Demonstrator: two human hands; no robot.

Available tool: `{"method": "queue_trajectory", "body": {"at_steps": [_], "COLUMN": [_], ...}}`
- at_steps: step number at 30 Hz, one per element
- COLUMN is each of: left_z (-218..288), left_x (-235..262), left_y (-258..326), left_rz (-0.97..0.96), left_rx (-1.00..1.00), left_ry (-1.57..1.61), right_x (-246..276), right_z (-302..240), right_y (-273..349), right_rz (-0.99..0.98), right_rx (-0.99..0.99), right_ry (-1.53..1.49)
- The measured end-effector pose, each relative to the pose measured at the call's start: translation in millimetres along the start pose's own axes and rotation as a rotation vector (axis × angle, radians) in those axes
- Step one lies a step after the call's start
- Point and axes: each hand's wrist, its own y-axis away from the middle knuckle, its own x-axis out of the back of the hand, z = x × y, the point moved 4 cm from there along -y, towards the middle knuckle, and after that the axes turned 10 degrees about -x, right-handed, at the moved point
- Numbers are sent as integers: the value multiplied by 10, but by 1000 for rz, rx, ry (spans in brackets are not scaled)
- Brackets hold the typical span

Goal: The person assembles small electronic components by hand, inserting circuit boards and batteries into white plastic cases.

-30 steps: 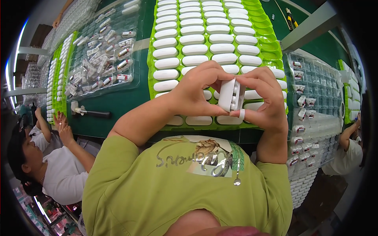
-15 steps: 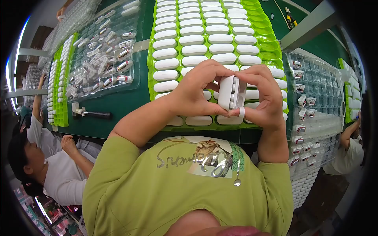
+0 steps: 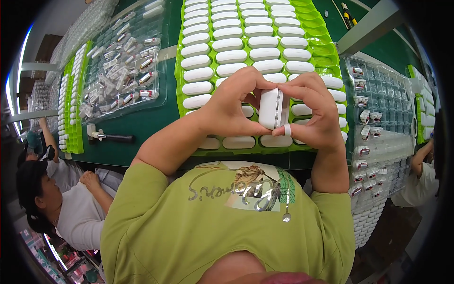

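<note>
Both hands hold a white rounded plastic case (image 3: 268,110) upright over the front of a green tray (image 3: 321,39). My left hand (image 3: 232,105) pinches the case's left part by its upper and lower ends, fingertips above and thumb below. On the other side, my right hand (image 3: 316,112) grips it the same way, with a white band around the thumb. A narrow gap runs down the case between its white left part and a paler, see-through-looking right part; what lies inside is hard to make out. Rows of similar white oval cases (image 3: 230,45) fill most of the tray.
A clear tray (image 3: 163,71) of jumbled small parts lies left, with a black-handled hammer (image 3: 111,137) in front. On the right are another clear tray (image 3: 390,94) with small parts, a grey metal post (image 3: 371,29) and a yellow-black cutter (image 3: 347,18). Co-workers sit on both sides.
The case has turned and its gap has narrowed, hiding the small white parts visible inside before. Both hands keep hold of it. The co-worker at left has shifted slightly.
</note>
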Motion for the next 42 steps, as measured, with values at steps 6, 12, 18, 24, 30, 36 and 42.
{"method": "queue_trajectory", "body": {"at_steps": [6,12,18,24,30,36,42], "left_z": [86,51,94,105,76,54,13], "left_x": [-1,26,6,32,20,0,9], "left_y": [-67,-20,-32,-43,-22,-50,4], "left_rz": [11,28,116,70,57,62,57], "left_rx": [65,-35,-103,-98,-176,17,-96], "left_ry": [1,25,47,-60,-6,61,102], "right_x": [-9,-10,-58,15,2,-28,0], "right_z": [44,-16,33,-46,-29,52,38], "right_y": [13,8,8,0,21,32,10], "right_rz": [75,70,90,80,45,108,-9], "right_rx": [-32,47,-82,72,76,-76,-71], "right_ry": [-28,5,-201,17,-17,-115,-226]}}
